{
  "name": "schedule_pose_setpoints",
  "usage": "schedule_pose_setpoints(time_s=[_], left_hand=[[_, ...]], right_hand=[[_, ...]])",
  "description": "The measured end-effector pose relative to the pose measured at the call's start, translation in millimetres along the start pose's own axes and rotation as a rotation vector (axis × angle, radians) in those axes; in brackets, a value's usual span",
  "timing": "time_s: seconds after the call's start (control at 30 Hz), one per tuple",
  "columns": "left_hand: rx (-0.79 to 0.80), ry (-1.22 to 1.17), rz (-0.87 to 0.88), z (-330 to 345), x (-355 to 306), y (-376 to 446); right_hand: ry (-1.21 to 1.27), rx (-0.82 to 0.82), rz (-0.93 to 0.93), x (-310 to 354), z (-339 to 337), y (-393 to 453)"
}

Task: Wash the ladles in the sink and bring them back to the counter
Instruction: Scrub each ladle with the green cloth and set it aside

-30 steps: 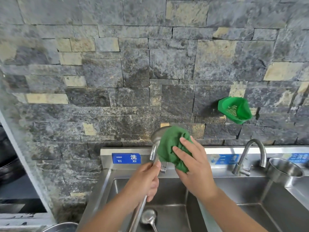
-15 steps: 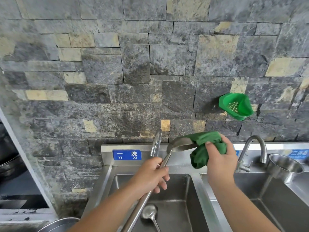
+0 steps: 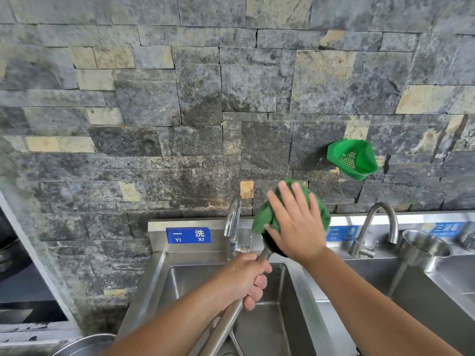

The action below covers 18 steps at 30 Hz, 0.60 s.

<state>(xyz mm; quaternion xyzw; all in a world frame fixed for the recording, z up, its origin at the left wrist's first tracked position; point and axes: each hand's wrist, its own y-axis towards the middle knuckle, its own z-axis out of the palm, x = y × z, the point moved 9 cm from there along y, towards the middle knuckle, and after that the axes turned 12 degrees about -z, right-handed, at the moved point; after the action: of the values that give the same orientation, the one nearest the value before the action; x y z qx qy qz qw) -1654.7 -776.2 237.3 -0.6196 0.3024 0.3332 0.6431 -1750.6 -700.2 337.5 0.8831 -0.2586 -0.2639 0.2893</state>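
Observation:
My left hand (image 3: 246, 278) grips the long steel handle of a ladle (image 3: 223, 325), holding it up over the left sink basin (image 3: 280, 327). The ladle's bowl (image 3: 272, 246) points up and away from me and is mostly covered. My right hand (image 3: 295, 224) lies flat, fingers spread, pressing a green cloth (image 3: 262, 217) against that bowl. A second ladle lay in the basin in the earlier frames; my left arm now hides that spot.
A faucet (image 3: 232, 222) rises just left of the cloth, a second faucet (image 3: 377, 227) stands over the right basin (image 3: 424, 304). A steel bowl (image 3: 424, 249) sits on the right rim. A green strainer (image 3: 352, 159) hangs on the stone wall. A pot rim (image 3: 84, 345) shows bottom left.
The ladle's bowl has turned from sideways to facing away. My right hand went from gripping the cloth beside the bowl to pressing it flat over the bowl. The view has tilted down slightly.

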Motion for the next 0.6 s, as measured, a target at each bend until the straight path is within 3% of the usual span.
schedule_pose_setpoints(time_s=[0.1,0.17,0.3,0.43,0.6], left_hand=[[-0.030,-0.041,0.000,-13,2,3],[-0.057,-0.014,0.031,-22,2,2],[-0.075,0.062,0.068,-25,2,-6],[-0.082,0.085,0.115,-27,1,-8],[-0.074,0.062,0.109,-30,5,-5]], right_hand=[[0.066,0.151,-0.102,25,32,-7],[0.160,0.180,-0.064,35,45,-14],[0.426,0.167,0.030,52,51,-15],[0.526,0.062,0.039,61,34,-6],[0.622,0.063,0.040,53,33,-6]])
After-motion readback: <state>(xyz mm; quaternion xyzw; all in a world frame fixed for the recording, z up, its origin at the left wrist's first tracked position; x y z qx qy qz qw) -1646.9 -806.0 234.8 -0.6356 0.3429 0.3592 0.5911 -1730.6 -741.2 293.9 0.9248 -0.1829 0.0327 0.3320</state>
